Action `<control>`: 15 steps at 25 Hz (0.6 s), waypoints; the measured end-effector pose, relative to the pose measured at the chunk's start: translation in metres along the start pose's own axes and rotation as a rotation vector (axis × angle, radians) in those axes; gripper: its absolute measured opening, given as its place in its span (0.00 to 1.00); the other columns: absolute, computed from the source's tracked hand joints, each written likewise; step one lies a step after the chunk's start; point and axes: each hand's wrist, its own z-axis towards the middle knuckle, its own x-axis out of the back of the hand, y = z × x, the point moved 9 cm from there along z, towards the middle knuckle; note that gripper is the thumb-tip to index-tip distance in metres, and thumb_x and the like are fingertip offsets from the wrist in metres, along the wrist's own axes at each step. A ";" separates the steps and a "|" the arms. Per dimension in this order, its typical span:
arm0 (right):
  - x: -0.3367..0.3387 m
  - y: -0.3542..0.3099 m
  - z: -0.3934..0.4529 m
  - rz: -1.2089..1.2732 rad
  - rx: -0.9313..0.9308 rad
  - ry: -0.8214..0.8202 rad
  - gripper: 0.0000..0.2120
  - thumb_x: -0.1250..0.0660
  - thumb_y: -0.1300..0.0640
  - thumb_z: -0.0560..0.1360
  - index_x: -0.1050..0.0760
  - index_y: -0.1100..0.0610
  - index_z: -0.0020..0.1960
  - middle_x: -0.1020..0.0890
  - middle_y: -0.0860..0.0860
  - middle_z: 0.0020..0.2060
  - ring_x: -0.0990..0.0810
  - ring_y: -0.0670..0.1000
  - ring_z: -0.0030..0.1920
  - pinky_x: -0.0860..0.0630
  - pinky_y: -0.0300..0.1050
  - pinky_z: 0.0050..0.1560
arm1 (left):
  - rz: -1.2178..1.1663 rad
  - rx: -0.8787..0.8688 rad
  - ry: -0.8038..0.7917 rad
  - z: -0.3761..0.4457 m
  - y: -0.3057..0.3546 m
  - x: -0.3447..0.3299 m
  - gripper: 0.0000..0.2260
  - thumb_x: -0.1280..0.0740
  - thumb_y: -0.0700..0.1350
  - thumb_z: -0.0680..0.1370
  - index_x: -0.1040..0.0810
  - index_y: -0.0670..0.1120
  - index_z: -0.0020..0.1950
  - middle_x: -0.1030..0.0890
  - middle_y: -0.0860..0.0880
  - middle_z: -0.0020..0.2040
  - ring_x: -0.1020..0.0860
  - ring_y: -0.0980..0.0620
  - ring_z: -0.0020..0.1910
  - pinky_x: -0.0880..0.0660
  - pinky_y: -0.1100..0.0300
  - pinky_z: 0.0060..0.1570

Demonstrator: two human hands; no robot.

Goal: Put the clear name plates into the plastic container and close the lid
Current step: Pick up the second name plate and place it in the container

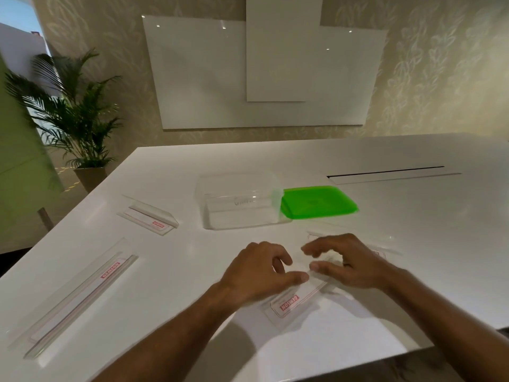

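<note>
A clear plastic container [242,205] stands open on the white table [413,244], its green lid [316,201] lying flat against its right side. A clear name plate with a red label [289,303] lies near the front edge, under my hands. My left hand [256,274] and my right hand [347,261] hover over it with fingers curled and apart; whether they touch it is blurred. Another clear plate [385,248] shows faintly behind my right hand. Two more plates lie to the left: a short plate [150,216] and a long plate [80,296].
A cable slot [385,172] is cut into the table at the back right. A potted palm [71,117] stands on the floor beyond the table's left corner. White panels [261,73] hang on the patterned wall behind.
</note>
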 end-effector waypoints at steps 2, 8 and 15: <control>-0.007 0.003 -0.005 0.024 0.004 -0.043 0.14 0.29 0.45 0.73 0.17 0.50 0.55 0.14 0.41 0.45 0.17 0.39 0.45 0.20 0.43 0.47 | -0.033 0.013 -0.045 -0.005 0.001 -0.009 0.21 0.27 0.66 0.66 0.16 0.53 0.51 0.15 0.56 0.40 0.18 0.60 0.40 0.24 0.65 0.41; -0.016 0.008 -0.006 0.010 0.026 -0.042 0.09 0.29 0.46 0.73 0.16 0.48 0.50 0.14 0.41 0.41 0.18 0.40 0.41 0.20 0.46 0.43 | -0.146 0.030 -0.084 -0.009 0.000 -0.021 0.09 0.26 0.53 0.71 0.13 0.48 0.43 0.16 0.54 0.31 0.22 0.63 0.26 0.25 0.66 0.33; -0.013 -0.004 0.004 -0.002 0.068 -0.030 0.22 0.31 0.37 0.71 0.24 0.42 0.62 0.20 0.37 0.50 0.24 0.41 0.47 0.28 0.37 0.51 | -0.193 0.038 -0.021 0.001 -0.013 0.003 0.07 0.29 0.49 0.77 0.13 0.48 0.48 0.14 0.52 0.36 0.22 0.63 0.29 0.22 0.66 0.39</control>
